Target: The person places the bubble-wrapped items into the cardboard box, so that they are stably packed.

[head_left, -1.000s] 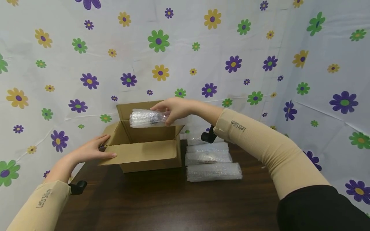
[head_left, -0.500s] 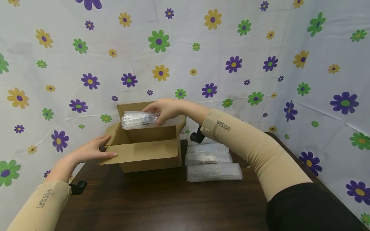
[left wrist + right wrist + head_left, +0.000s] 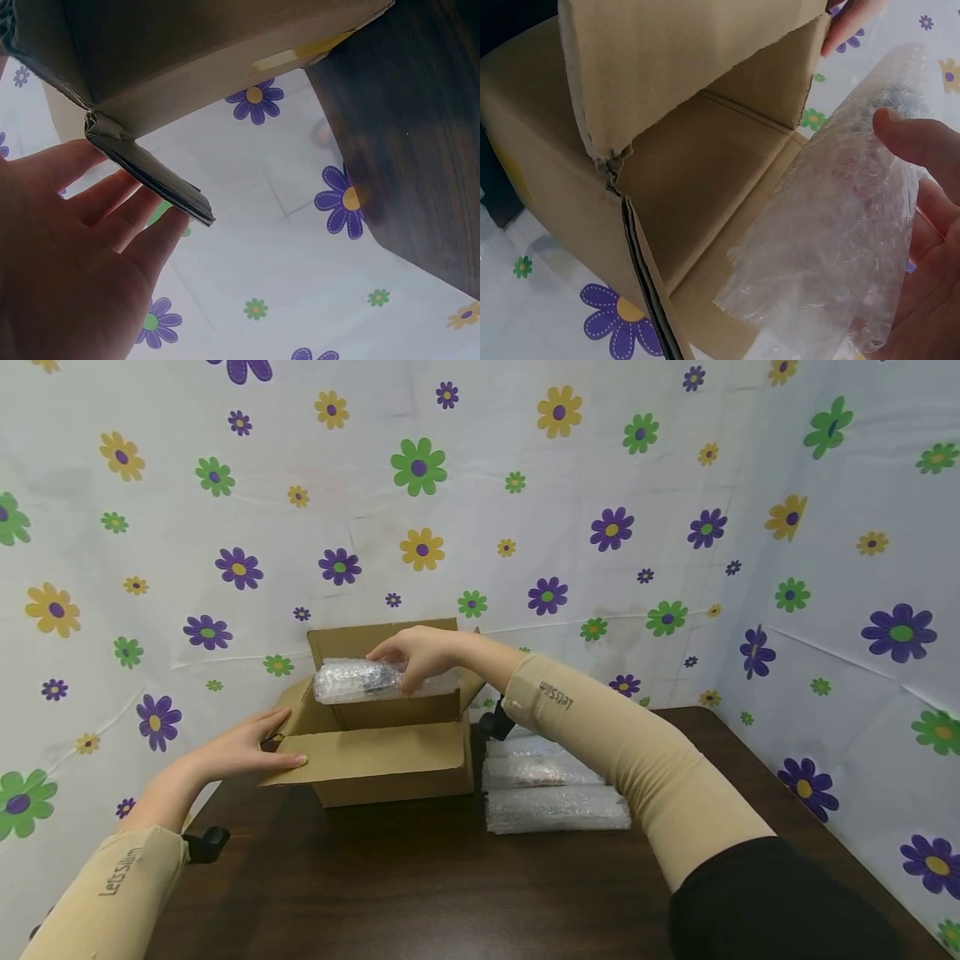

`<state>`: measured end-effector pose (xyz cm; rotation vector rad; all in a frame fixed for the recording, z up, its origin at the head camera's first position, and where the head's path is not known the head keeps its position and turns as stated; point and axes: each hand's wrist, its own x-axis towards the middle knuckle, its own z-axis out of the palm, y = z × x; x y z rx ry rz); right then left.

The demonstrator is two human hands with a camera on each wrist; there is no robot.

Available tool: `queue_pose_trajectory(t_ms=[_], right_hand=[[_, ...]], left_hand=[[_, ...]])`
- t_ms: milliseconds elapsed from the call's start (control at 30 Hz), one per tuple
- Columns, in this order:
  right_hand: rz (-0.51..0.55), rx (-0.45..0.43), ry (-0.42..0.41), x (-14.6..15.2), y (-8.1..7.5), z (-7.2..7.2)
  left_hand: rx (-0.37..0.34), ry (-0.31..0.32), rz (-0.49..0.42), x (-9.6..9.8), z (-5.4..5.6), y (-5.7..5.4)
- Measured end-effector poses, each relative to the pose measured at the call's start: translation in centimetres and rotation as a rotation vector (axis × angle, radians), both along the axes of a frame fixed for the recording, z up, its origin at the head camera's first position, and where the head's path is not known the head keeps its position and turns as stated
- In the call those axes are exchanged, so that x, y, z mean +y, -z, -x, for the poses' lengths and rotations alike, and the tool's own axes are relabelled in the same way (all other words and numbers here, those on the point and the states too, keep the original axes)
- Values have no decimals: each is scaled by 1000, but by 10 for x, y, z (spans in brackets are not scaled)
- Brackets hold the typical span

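Note:
A bubble-wrapped bundle lies sideways in my right hand, over the opening of a brown cardboard box. My right hand grips its right end between thumb and fingers. In the right wrist view the bubble-wrapped bundle slants beside the box opening, with something dark showing faintly through the wrap. My left hand holds the box's left front corner, the thumb lying on the front flap. In the left wrist view the fingers of my left hand reach behind a side flap.
Several more bubble-wrapped bundles lie in a row on the dark wooden table, right of the box. My right forearm partly covers the farther ones. A flower-print cloth hangs behind and along the right side.
My right hand has moved left, then slightly lower, with the bubble-wrapped bundle over the box. My left hand stays at the box's corner.

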<state>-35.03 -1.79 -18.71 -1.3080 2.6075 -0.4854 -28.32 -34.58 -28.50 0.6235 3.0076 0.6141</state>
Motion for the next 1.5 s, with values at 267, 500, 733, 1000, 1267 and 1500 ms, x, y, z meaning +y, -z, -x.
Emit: queue_pose_trajectory(t_ms=[267, 500, 733, 1000, 1267, 1500], right_hand=[[-11, -33, 6, -11, 13, 8], [-22, -72, 5, -26, 27, 15], [-21, -105, 0, -33, 37, 16], [-66, -53, 12, -33, 45, 21], [-69, -77, 22, -30, 52, 25], [-73, -115, 24, -29, 56, 27]], left_hand=[[-11, -3, 9, 0, 1, 1], [-19, -8, 4, -1, 0, 1], [-17, -13, 8, 1, -1, 0], [-17, -11, 8, 0, -1, 1], [-15, -9, -3, -1, -1, 1], [-11, -9, -7, -1, 1, 2]])
